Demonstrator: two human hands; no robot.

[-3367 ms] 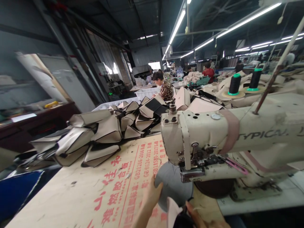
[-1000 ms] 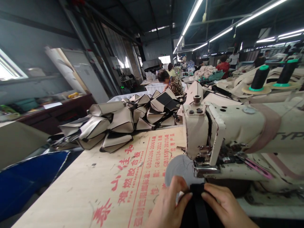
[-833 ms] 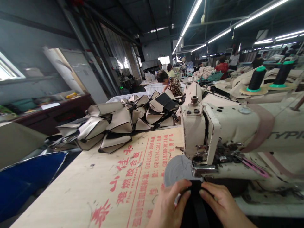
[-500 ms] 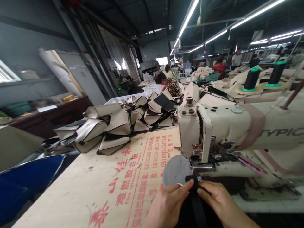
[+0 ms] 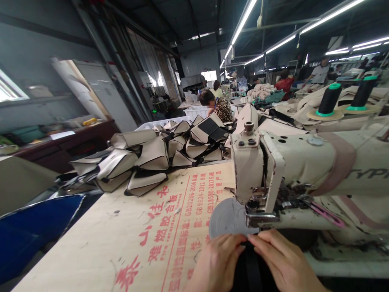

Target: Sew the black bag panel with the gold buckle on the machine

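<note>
My left hand (image 5: 216, 259) and my right hand (image 5: 281, 255) meet just in front of the sewing machine (image 5: 257, 166). Both have their fingers closed on a black fabric strap (image 5: 253, 263), pinching its upper end from either side. Below the hands the strap runs down over more black material at the bottom edge. The upper end of the strap is mostly covered by my fingers. It lies close to the machine's presser area and beside a grey round disc (image 5: 226, 217) on the table.
Beige bag pieces with black edging (image 5: 152, 154) are heaped behind the plywood tabletop (image 5: 127, 231). Two black thread cones (image 5: 330, 99) stand at the right. Pink-handled tweezers (image 5: 328, 215) rest on the machine. A blue sheet (image 5: 36, 231) hangs at left; a co-worker (image 5: 221, 107) sits beyond the heap.
My fingers have drawn together over the strap's upper end, which showed above them before. The view has shifted a little, so the machine appears slightly further right.
</note>
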